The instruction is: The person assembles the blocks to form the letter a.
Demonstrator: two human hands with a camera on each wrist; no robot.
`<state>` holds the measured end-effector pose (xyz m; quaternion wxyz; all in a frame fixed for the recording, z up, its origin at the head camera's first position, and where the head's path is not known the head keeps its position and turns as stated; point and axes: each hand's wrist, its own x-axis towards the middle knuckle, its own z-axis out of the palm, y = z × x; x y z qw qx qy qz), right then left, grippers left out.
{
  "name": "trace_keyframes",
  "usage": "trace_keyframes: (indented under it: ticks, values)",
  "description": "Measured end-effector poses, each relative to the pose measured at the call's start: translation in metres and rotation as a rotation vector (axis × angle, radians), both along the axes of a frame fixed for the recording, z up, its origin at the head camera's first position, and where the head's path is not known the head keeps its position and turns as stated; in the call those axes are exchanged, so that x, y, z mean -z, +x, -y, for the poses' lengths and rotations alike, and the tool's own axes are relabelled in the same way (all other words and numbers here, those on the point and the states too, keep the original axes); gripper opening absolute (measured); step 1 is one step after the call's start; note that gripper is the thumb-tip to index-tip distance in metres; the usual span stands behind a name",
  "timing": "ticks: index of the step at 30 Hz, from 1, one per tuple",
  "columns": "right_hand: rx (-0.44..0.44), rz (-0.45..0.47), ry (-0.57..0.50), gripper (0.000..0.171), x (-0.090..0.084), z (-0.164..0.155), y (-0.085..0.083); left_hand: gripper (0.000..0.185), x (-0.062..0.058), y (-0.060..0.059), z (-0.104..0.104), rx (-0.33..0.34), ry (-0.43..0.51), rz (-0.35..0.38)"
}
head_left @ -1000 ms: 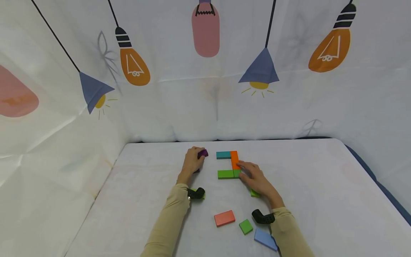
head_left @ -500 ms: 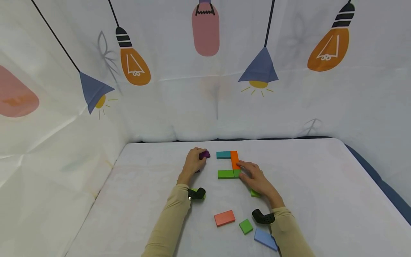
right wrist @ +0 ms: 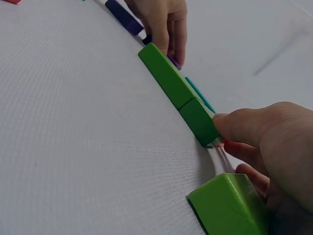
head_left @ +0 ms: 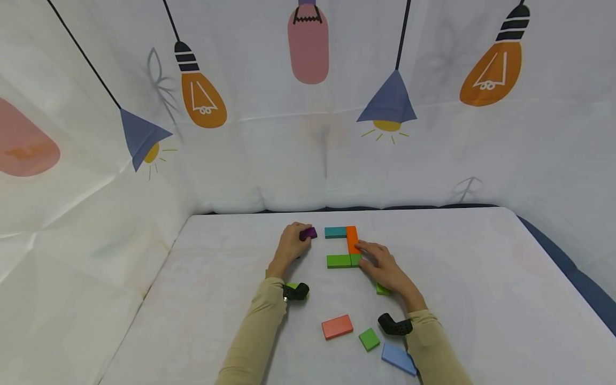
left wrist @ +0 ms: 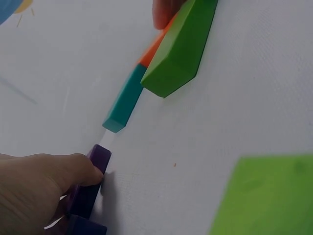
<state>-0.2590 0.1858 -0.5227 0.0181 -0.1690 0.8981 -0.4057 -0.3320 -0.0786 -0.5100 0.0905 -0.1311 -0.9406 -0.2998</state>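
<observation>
The purple block [head_left: 312,233], near the desk's [head_left: 481,289] far edge, has crept towards the teal block [head_left: 335,232], narrowing the gap (they remain apart). The left hand [head_left: 289,246] clamps it between thumb and fingers. The right hand's [head_left: 385,267] fingers are apart, the thumb touching the small green block [right wrist: 199,120].

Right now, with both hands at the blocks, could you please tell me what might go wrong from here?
The left hand pinches the purple block just short of the teal block; a hard push might jolt the latter out of line.
The right hand touches the small green block; a slip could part it from the long green block.
A loose green block lies close by that hand, so drawing back might knock it.
</observation>
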Motion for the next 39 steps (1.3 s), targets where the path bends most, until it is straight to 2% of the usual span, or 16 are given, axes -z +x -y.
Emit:
trace_keyframes:
  ticks: [5,13,21,29,39]
  values:
    - [0.001,0.019,0.001,0.046,-0.001,0.001,0.001,0.035,0.001,0.003,-0.002,-0.015,0.025,0.023]
    - [0.002,0.014,-0.004,0.046,-0.001,0.000,0.001,0.032,0.005,0.009,-0.009,-0.047,0.096,0.008]
    - [-0.009,0.010,-0.005,0.047,0.001,-0.001,0.000,0.030,0.010,0.011,-0.012,-0.107,0.062,-0.026]
    - [-0.007,0.027,0.012,0.047,0.003,0.000,-0.002,0.029,0.020,0.008,-0.007,-0.101,0.040,-0.088]
    - [-0.004,0.030,0.025,0.046,0.002,0.000,-0.006,0.029,0.021,0.003,-0.008,-0.080,0.030,-0.109]
